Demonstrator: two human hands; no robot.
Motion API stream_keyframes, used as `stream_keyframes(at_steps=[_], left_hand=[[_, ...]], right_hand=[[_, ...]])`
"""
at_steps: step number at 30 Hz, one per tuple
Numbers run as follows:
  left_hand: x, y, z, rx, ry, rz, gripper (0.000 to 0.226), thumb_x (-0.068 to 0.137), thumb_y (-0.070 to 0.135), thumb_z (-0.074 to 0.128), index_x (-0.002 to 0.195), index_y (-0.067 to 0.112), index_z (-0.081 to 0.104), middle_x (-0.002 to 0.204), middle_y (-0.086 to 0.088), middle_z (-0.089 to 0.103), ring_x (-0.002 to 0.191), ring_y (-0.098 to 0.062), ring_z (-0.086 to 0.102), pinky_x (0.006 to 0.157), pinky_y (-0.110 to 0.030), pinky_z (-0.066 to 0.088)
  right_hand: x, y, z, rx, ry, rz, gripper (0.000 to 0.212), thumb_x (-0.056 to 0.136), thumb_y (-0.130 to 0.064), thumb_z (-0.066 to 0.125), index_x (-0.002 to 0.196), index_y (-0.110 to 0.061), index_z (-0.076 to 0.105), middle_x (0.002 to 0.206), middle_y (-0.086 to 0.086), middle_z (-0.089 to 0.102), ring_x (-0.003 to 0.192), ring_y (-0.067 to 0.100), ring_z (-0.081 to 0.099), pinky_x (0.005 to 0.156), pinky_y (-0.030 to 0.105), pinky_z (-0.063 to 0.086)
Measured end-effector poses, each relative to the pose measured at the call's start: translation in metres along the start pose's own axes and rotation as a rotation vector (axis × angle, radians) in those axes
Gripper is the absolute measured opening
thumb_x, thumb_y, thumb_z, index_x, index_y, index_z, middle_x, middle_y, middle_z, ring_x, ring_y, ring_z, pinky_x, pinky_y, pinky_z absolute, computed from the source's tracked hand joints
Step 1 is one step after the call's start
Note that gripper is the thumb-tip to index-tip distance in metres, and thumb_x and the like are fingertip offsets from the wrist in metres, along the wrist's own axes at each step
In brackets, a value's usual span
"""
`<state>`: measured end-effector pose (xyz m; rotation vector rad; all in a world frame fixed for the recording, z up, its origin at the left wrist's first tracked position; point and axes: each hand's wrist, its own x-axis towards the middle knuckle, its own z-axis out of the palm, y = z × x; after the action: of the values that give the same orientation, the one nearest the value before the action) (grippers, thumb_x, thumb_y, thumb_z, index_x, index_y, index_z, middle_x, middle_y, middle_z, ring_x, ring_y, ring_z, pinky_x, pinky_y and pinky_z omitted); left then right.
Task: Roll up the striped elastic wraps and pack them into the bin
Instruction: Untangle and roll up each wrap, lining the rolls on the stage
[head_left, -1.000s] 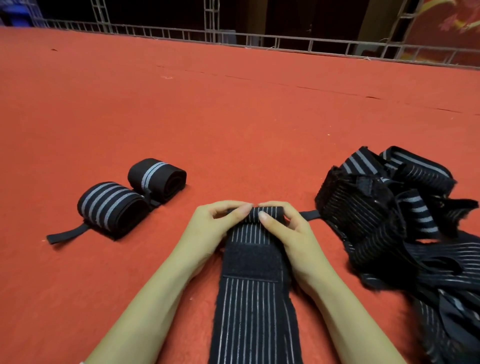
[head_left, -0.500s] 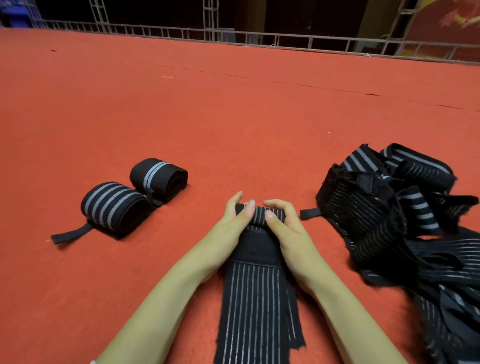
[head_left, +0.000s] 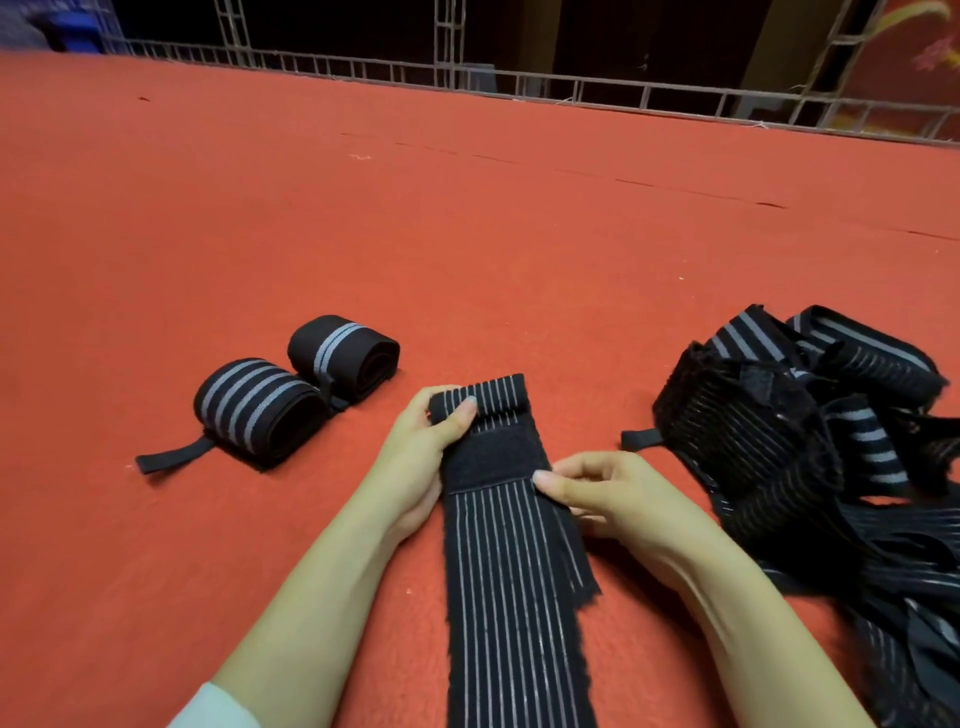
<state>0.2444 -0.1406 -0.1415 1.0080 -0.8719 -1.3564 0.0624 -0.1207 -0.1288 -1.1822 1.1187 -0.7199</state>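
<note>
Red felt-like carpet (head_left: 467, 234) covers the whole working surface, and everything lies directly on it. No bin shows in this view.

The biggest thing on it is the heap of loose wraps (head_left: 810, 441) at the right, a black tangle of striped bands waiting their turn. Next is the pinstriped wrap (head_left: 514, 613) in work. It runs flat from the bottom edge up between the forearms, and a second layer peeks out along its right side. To the left, well apart from the hands, two finished rolls lie touching each other: the four-stripe roll (head_left: 254, 410) with its loop tail trailing out, and the two-stripe roll (head_left: 343, 353) behind it.

The left hand (head_left: 421, 457) grips the wrap's far end, thumb laid over the top and fingers curled beneath. The right hand (head_left: 618, 499) has its fingers curled and appears to pinch the wrap's right edge, one fingertip pressing where the hook-and-loop patch (head_left: 493, 460) meets the stripes.

The step looks like the start of the roll, with the first turn not yet formed and most of the task ahead. To do it well, square the far end across the band and line up the stray under-layer first. Fold a tight first turn over the patch. Then roll toward the body with both thumbs pressing evenly, so the edges stack flush. A slack or skewed core would telescope and spring open, since the elastic pushes back.
</note>
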Motion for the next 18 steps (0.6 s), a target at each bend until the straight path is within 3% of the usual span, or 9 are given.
stream_keyframes(at_steps=[2, 6, 12, 14, 18], left_hand=[[0.001, -0.001, -0.001, -0.025, 0.021, 0.008, 0.013, 0.094, 0.009, 0.055, 0.107, 0.008, 0.055, 0.090, -0.007, 0.065, 0.079, -0.015, 0.064, 0.071, -0.030, 0.056], [0.001, 0.000, -0.002, -0.055, 0.046, 0.039, 0.020, 0.094, 0.010, 0.055, 0.113, 0.006, 0.054, 0.091, -0.008, 0.065, 0.079, -0.016, 0.065, 0.069, -0.029, 0.056], [0.002, 0.002, -0.004, -0.102, 0.106, 0.087, 0.017, 0.094, 0.009, 0.055, 0.111, 0.009, 0.054, 0.090, -0.006, 0.065, 0.078, -0.015, 0.065, 0.069, -0.029, 0.057], [0.003, 0.004, -0.005, -0.125, 0.102, 0.087, 0.017, 0.094, 0.009, 0.055, 0.111, 0.009, 0.054, 0.090, -0.005, 0.064, 0.079, -0.014, 0.065, 0.070, -0.029, 0.056], [-0.003, 0.004, 0.002, -0.033, -0.013, 0.084, 0.021, 0.091, 0.008, 0.057, 0.112, 0.007, 0.055, 0.097, -0.009, 0.064, 0.087, -0.019, 0.063, 0.077, -0.032, 0.055]], right_hand=[[-0.003, -0.002, -0.003, -0.030, -0.048, 0.050, 0.016, 0.081, -0.021, 0.069, 0.083, -0.006, 0.067, 0.074, 0.005, 0.070, 0.060, 0.008, 0.063, 0.054, 0.017, 0.048], [-0.005, -0.002, -0.006, 0.000, -0.095, 0.115, 0.011, 0.086, 0.000, 0.063, 0.096, 0.002, 0.066, 0.076, 0.009, 0.072, 0.065, 0.013, 0.069, 0.055, 0.021, 0.054], [-0.006, -0.003, -0.016, 0.016, -0.192, 0.118, 0.044, 0.070, 0.022, 0.065, 0.102, -0.005, 0.050, 0.090, 0.012, 0.068, 0.071, 0.017, 0.067, 0.062, 0.023, 0.055], [-0.008, -0.004, -0.018, 0.042, -0.242, 0.108, 0.053, 0.064, 0.011, 0.069, 0.112, -0.004, 0.052, 0.096, 0.009, 0.071, 0.082, 0.017, 0.070, 0.071, 0.025, 0.055], [-0.006, -0.008, -0.008, 0.107, -0.182, 0.000, 0.065, 0.067, -0.040, 0.077, 0.124, -0.016, 0.057, 0.114, 0.003, 0.070, 0.102, 0.016, 0.068, 0.086, 0.029, 0.051]])
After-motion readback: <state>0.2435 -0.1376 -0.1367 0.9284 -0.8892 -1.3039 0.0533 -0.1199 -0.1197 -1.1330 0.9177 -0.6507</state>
